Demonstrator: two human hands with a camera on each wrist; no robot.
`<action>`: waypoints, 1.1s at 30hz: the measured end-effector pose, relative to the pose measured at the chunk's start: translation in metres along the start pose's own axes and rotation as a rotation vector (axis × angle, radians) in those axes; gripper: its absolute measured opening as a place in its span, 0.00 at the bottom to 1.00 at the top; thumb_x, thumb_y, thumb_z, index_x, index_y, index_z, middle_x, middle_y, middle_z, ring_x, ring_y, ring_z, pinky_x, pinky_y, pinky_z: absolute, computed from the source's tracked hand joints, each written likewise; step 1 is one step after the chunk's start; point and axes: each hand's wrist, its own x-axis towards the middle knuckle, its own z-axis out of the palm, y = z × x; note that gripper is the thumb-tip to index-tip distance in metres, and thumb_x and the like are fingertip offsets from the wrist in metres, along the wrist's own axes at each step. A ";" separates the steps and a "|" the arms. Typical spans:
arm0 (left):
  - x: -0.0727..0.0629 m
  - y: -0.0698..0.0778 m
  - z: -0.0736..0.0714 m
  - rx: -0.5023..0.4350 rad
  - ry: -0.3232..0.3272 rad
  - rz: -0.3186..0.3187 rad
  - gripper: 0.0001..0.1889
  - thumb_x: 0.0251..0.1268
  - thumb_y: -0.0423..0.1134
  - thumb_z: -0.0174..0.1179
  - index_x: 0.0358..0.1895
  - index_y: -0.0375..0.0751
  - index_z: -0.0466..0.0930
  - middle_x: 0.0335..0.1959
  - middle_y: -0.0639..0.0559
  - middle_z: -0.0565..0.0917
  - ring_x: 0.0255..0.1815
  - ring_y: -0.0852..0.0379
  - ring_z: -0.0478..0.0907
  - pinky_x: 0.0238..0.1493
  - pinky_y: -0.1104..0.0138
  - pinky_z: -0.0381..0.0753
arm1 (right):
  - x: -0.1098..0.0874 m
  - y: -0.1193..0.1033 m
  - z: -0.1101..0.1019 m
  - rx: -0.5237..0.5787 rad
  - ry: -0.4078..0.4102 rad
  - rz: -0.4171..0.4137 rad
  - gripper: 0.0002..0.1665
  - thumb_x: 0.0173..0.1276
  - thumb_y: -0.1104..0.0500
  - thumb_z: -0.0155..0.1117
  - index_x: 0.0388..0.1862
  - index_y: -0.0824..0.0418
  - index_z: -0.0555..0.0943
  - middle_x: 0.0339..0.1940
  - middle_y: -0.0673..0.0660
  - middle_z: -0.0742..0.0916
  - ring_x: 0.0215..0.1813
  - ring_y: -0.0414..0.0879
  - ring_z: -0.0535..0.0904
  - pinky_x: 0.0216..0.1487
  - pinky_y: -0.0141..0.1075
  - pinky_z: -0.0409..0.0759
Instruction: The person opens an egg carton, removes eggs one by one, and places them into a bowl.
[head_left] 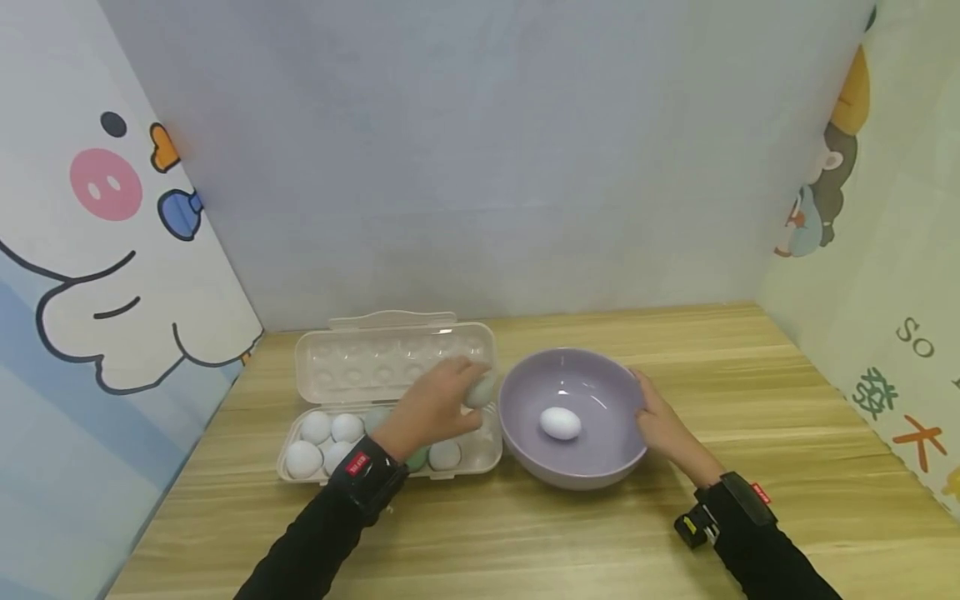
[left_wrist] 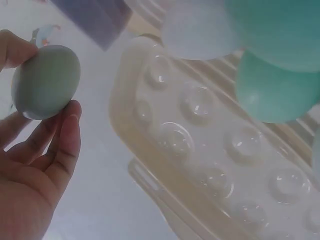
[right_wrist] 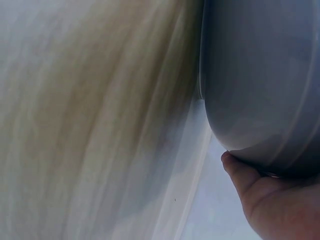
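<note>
My left hand [head_left: 438, 400] pinches a pale green egg [left_wrist: 47, 82] between thumb and fingertips, held above the right end of the egg carton [head_left: 487, 454]. White eggs [head_left: 303, 459] and green eggs [left_wrist: 277, 87] sit in the carton's cups, some hidden behind my left hand and wrist. A purple bowl [head_left: 525, 392] stands to the right of the carton with one white egg [head_left: 560, 423] lying inside. At the bowl's right side, my right hand [head_left: 663, 421] grips the rim; the right wrist view shows a digit against the outer wall.
The carton's clear dimpled lid [head_left: 352, 367] is folded back toward the rear wall [head_left: 510, 208]. Wood-grain tabletop [head_left: 750, 400] extends to the right of the bowl and in front of it. Printed panels [head_left: 885, 333] bound the table's sides.
</note>
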 end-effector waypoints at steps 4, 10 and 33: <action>0.005 0.006 0.000 -0.007 0.031 0.056 0.25 0.40 0.35 0.69 0.49 0.37 0.80 0.38 0.48 0.78 0.37 0.54 0.75 0.38 0.64 0.77 | 0.000 0.000 0.000 -0.001 0.008 -0.001 0.41 0.55 0.78 0.34 0.71 0.77 0.46 0.70 0.79 0.54 0.69 0.75 0.50 0.63 0.65 0.52; 0.012 0.016 0.004 -0.016 0.041 0.071 0.23 0.40 0.36 0.70 0.47 0.37 0.81 0.37 0.49 0.79 0.36 0.54 0.76 0.36 0.65 0.78 | -0.001 0.000 0.000 -0.004 0.012 0.005 0.40 0.55 0.78 0.34 0.71 0.77 0.47 0.70 0.79 0.55 0.69 0.75 0.50 0.65 0.63 0.51; 0.044 0.050 0.034 0.054 -0.226 0.177 0.18 0.43 0.40 0.71 0.42 0.47 0.80 0.38 0.56 0.81 0.39 0.58 0.76 0.47 0.64 0.72 | -0.003 -0.006 -0.001 0.021 -0.004 0.024 0.41 0.56 0.78 0.35 0.72 0.74 0.46 0.70 0.78 0.55 0.68 0.75 0.53 0.60 0.66 0.57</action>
